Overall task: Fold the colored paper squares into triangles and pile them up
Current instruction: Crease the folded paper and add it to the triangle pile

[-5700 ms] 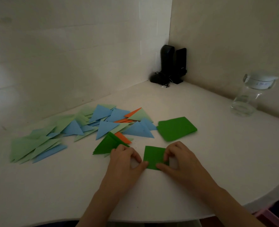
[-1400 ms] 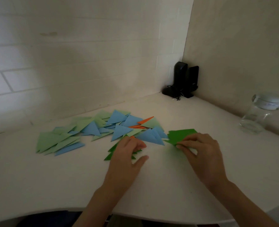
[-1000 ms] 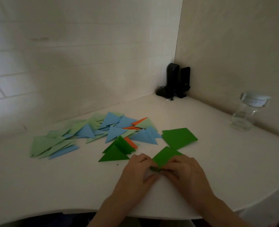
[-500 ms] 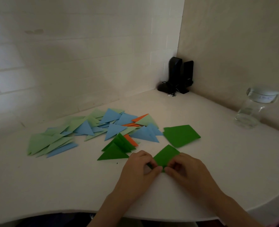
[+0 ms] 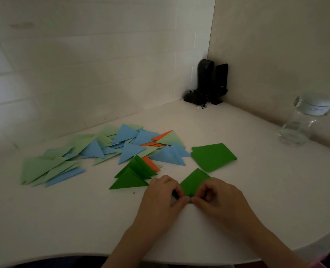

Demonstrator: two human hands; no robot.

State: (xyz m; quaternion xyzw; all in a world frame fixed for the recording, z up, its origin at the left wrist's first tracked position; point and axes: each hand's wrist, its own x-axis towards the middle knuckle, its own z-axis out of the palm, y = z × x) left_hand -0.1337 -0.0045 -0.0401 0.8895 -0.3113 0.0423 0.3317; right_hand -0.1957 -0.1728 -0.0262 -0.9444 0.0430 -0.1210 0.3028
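Your left hand [image 5: 161,194] and right hand [image 5: 216,196] are both curled, fingertips pinching the near corner of the green sheet [image 5: 194,182], thumbs almost meeting at its tip. That sheet lies flat on the bench [image 5: 83,219] right in front of you, its far point aimed at the green squares [image 5: 213,156] just beyond. To the left, near your left hand, sit the green triangles [image 5: 130,179], and past them the scattered pile [image 5: 102,149] of blue, pale green and orange.
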